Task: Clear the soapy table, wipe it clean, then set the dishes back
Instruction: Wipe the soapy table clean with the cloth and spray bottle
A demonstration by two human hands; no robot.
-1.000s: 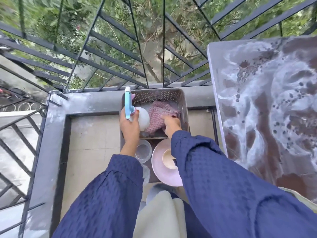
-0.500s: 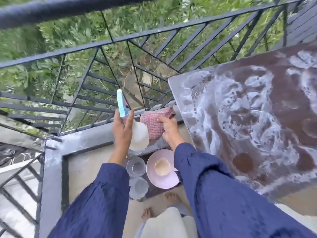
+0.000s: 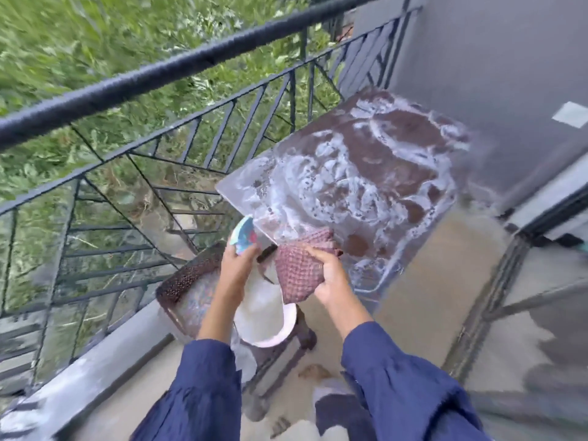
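By the soapy table [image 3: 381, 173], left hand [image 3: 237, 265] grips a spray bottle [image 3: 243, 238], right hand [image 3: 331, 276] a cloth [image 3: 299, 275].

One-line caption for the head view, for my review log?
Left hand holds a spray bottle, right hand grips a pink cloth near a corner of the soapy table.

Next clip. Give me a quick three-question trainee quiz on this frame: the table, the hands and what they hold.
1. True or false: the table is already wiped clean.
2. Which hand holds the cloth?
3. The left hand grips: A) a spray bottle, B) a glass, C) a plate.

Key: 1 false, foam covers it. 2 the right hand. 3 A.
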